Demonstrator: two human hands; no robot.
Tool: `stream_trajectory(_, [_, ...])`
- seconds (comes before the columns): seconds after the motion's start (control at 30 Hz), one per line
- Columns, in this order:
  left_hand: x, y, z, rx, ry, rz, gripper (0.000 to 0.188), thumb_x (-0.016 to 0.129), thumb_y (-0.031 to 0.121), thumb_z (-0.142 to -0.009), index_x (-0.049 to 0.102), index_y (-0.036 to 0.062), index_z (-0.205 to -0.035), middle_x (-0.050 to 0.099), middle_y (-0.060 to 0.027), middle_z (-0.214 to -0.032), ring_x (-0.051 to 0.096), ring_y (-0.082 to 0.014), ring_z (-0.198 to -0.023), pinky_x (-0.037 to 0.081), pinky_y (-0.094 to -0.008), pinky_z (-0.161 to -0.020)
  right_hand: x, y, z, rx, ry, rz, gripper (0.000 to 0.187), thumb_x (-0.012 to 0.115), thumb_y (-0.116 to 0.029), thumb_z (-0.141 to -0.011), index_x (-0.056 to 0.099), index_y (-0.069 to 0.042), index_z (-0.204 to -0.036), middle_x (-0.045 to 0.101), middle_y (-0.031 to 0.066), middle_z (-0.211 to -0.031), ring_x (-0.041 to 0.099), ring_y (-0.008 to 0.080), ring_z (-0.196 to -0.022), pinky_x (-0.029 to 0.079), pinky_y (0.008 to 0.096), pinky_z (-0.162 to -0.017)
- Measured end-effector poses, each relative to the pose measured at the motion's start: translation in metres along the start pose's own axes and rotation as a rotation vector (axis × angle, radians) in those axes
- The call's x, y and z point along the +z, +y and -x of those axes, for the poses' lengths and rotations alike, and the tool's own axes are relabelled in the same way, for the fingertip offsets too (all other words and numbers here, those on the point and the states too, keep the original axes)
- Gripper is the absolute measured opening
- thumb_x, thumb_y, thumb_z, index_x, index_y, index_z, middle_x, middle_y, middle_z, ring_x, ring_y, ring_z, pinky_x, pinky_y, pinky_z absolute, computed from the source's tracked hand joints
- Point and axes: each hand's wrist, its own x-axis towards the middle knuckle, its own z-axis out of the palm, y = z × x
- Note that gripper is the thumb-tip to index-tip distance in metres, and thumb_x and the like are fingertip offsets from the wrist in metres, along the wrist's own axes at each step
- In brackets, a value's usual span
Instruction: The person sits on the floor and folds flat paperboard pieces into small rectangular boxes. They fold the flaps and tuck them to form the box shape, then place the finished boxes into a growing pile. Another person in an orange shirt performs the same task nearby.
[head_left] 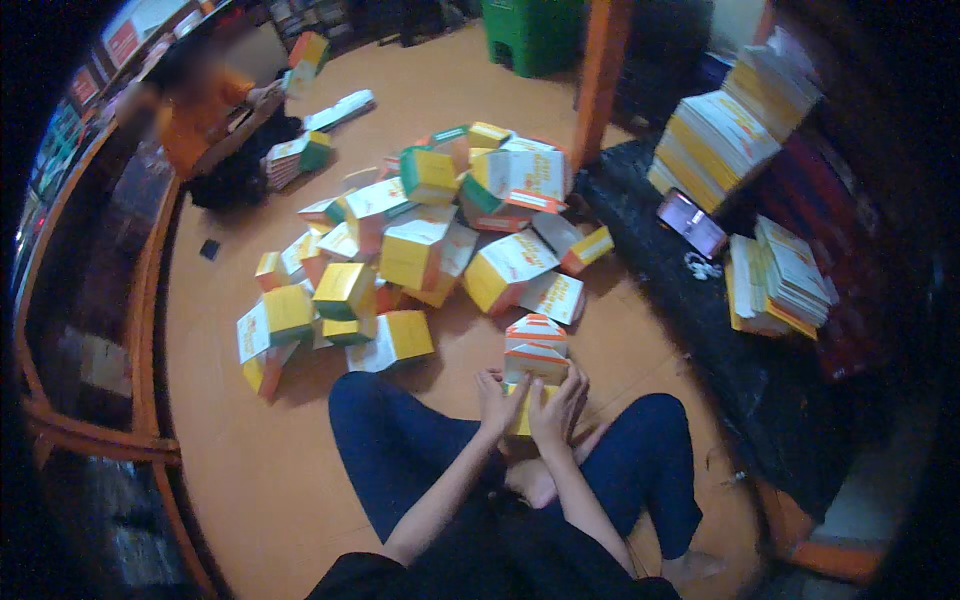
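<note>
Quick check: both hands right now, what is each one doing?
Left hand: closed on the left side of the half-folded carton.
Right hand: closed on the same carton's right side.

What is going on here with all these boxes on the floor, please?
A person sits cross-legged on the orange floor, both hands on a small cardboard box: the left hand and right hand grip its lower part. A pile of folded boxes lies ahead, stacks of flat box blanks to the right. Another person handles boxes at far left.
</note>
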Motion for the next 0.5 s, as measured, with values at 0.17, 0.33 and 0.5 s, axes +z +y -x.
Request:
stream_trajectory(0.17, [-0.002, -0.005, -0.009, -0.088, -0.054, 0.071, 0.084, 0.082, 0.054, -0.076, 0.043, -0.0062, -0.119, 0.048, -0.0195, -0.109, 0.05, -0.0328, -0.103, 0.046, -0.0415, -0.089, -0.001, -0.01, -0.002, 0.187, -0.09, 0.029, 0.09, 0.071, -0.027, -0.088, 0.017, 0.0, -0.155, 0.039, 0.0287, -0.141, 0.042, 0.0451, -0.127, 0.033, 0.0538, -0.109])
stream_trajectory(0.33, [-0.012, 0.0, -0.008, -0.117, -0.025, 0.233, 0.081, 0.08, 0.054, -0.08, 0.039, -0.0022, -0.123, 0.048, -0.0153, -0.109, 0.054, -0.0255, -0.091, 0.05, -0.0396, -0.079, 0.007, 0.002, -0.006, 0.273, -0.12, -0.156, 0.094, 0.072, -0.026, -0.09, 0.008, -0.003, -0.156, 0.033, 0.0349, -0.149, 0.036, 0.0488, -0.136, 0.03, 0.055, -0.113])
stream_trajectory(0.5, [-0.067, -0.008, -0.022, -0.586, 0.437, 0.692, 0.083, 0.079, 0.049, -0.083, 0.035, 0.0005, -0.134, 0.05, -0.0103, -0.117, 0.059, -0.0225, -0.093, 0.053, -0.0357, -0.08, 0.015, 0.015, -0.004, 0.338, -0.15, -0.179, 0.093, 0.074, -0.027, -0.088, 0.013, -0.002, -0.154, 0.034, 0.034, -0.149, 0.036, 0.0485, -0.137, 0.03, 0.055, -0.113])
